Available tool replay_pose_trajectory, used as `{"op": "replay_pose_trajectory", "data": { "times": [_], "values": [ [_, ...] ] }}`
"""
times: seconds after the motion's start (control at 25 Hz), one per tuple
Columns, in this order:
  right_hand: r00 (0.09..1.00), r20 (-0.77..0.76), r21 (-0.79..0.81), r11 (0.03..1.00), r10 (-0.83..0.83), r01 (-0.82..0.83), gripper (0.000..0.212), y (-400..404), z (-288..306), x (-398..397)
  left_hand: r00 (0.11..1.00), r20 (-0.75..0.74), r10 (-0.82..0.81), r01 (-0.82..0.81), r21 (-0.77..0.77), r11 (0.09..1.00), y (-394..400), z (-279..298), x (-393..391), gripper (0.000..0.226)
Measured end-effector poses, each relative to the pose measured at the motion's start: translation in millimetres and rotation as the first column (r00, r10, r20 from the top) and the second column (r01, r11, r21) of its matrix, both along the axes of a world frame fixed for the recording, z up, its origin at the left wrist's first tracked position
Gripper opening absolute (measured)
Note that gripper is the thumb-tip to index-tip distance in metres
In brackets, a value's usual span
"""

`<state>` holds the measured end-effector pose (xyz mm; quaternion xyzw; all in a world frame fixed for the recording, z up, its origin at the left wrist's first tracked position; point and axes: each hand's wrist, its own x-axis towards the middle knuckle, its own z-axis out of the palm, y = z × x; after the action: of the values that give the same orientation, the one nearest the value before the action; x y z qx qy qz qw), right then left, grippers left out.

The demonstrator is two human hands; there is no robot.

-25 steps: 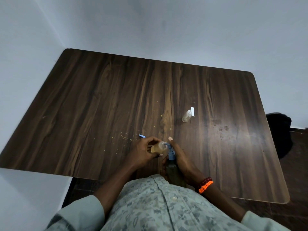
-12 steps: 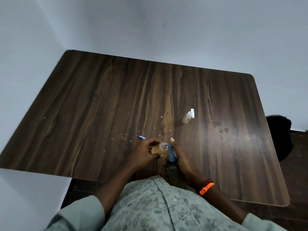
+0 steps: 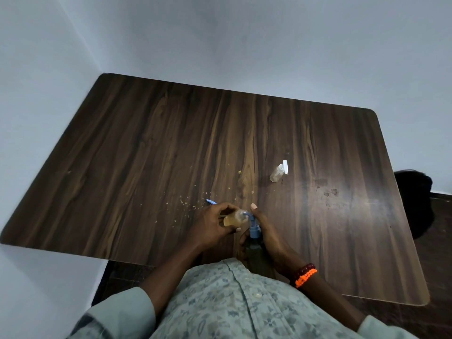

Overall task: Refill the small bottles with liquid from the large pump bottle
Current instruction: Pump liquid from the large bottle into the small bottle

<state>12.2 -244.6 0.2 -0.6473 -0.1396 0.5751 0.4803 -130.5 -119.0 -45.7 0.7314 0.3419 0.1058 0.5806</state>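
- Left hand (image 3: 215, 223) grips a small bottle (image 3: 233, 218), low centre of frame, mouth at the pump (image 3: 252, 222) spout.
- Right hand (image 3: 267, 232) curls round the big bottle (image 3: 255, 250), forefinger raised.
- Small bottle looks light, slippery plastic; hold its body.
- Spare bottle (image 3: 277, 172) lies mid-right.

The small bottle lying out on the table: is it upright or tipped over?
Tipped over. The small bottle lies on its side on the table, white cap pointing away.

Left hand (image 3: 215, 222) fingers curled, gripping; right hand (image 3: 265, 231) wrapped low — thumb apparently raised, forearms converging.
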Motion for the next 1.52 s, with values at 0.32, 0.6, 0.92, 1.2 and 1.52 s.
{"op": "replay_pose_trajectory", "data": {
  "times": [0.32,0.6,0.92,1.2,1.52],
  "values": [
    [0.999,0.022,-0.041,0.999,0.025,-0.024,0.056,-2.6,-0.8,1.7,1.000,0.008,-0.014,0.015,-0.021,1.000,-5.1,1.4,1.3,0.036],
    [0.999,0.022,-0.048,0.999,0.023,-0.022,0.057,-3.8,-7.5,3.1,1.000,0.000,-0.022,0.022,-0.018,1.000,-3.5,1.7,2.0,0.039],
    [1.000,0.000,-0.012,1.000,-0.018,0.018,0.057,-0.6,-13.5,0.6,1.000,-0.004,0.004,-0.004,-0.048,0.999,-1.9,-0.9,1.8,0.042],
    [0.999,-0.009,-0.017,0.999,0.032,-0.032,0.056,-9.0,-12.2,4.5,1.000,-0.006,-0.020,0.019,-0.068,0.998,-6.5,-3.3,0.8,0.039],
    [0.999,-0.002,-0.040,0.999,-0.032,0.032,0.056,-8.0,-16.6,5.4,1.000,-0.019,-0.020,0.019,-0.046,0.999,-2.2,-4.4,2.5,0.042]
  ]
}}
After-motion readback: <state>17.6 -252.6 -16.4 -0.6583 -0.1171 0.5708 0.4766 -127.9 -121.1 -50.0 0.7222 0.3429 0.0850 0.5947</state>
